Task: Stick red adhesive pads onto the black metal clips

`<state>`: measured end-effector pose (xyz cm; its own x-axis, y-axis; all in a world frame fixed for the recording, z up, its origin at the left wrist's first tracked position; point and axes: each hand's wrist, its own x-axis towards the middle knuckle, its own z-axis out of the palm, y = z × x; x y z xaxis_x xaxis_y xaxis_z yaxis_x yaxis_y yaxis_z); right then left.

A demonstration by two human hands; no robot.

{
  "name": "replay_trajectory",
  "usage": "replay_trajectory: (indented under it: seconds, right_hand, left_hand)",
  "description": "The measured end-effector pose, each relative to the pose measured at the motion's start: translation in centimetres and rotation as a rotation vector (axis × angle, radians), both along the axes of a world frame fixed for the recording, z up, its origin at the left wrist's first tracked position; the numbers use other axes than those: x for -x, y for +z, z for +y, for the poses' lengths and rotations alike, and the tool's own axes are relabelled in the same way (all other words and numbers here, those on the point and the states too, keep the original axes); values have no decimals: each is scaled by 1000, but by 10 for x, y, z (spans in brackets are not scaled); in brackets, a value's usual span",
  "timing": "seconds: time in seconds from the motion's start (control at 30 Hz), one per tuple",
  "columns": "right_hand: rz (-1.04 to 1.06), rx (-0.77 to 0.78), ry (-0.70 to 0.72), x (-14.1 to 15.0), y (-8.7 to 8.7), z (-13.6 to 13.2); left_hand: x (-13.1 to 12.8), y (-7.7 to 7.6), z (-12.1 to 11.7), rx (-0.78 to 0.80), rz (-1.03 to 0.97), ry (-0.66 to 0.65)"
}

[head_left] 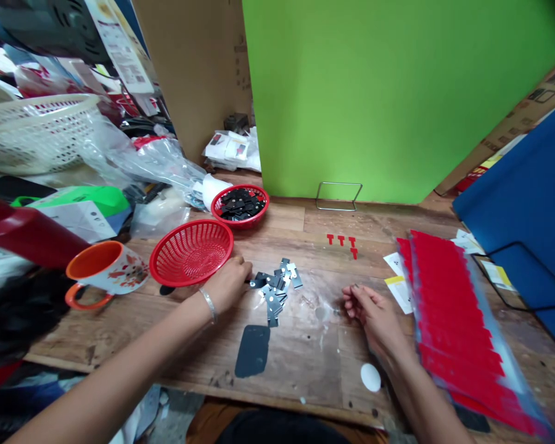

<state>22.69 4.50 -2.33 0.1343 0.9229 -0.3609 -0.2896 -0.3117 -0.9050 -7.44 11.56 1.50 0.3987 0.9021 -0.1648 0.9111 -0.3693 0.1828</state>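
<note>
My left hand (pixel 231 280), with a silver bracelet at the wrist, is closed at the left edge of a small pile of flat black-and-silver pieces (pixel 275 290). Its fingertips touch or nearly touch a dark piece there; what they grip is hidden. To the right of the pile, my right hand (pixel 365 305) hovers low over the table with thumb and fingers pinched together. Anything between them is too small to make out. Several small red T-shaped pieces (pixel 341 240) lie beyond the right hand.
A red basket (pixel 160 259) stands by my left hand; behind it a smaller red basket (pixel 216 213) holds black pieces. An orange-and-white mug (pixel 124 271) is at left. Bagged red strips (pixel 453 314) lie right. A wire stand (pixel 337 209) sits before the green board (pixel 374 98).
</note>
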Motion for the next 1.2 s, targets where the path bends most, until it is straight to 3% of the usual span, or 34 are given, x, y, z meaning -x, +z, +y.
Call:
replay_trajectory:
  seconds: [0.17, 0.33, 0.4, 0.47, 0.57, 0.67, 0.87, 1.0, 1.2]
  right_hand:
    - [-131, -45, 89, 11, 9, -6]
    - [-282, -191, 289, 36, 30, -10]
    - [-326, -258, 345, 44, 35, -9]
    - [-321, -247, 340, 48, 35, -8]
    - [-190, -128, 236, 48, 29, -6]
    - [-114, -106, 141, 47, 24, -6]
    - [-136, -60, 178, 50, 22, -8]
    - [-61, -50, 106, 50, 18, -7]
    - [-88, -82, 139, 45, 16, -6]
  left_hand:
    - [-10, 30, -21, 24, -59, 51]
    - [-43, 47, -36, 117, -377, -72]
    - [-60, 42, -37, 167, -548, -51]
    - [-76, 33, -37, 229, -792, 52]
    - [-97, 15, -37, 437, -1203, 254]
    - [-112, 2, -38, 583, -1428, 426]
    - [-124, -9, -42, 609, -1526, 605]
    - [-126, -13, -46, 685, -1524, 576]
    - [-125, -13, -50, 797, -1521, 588]
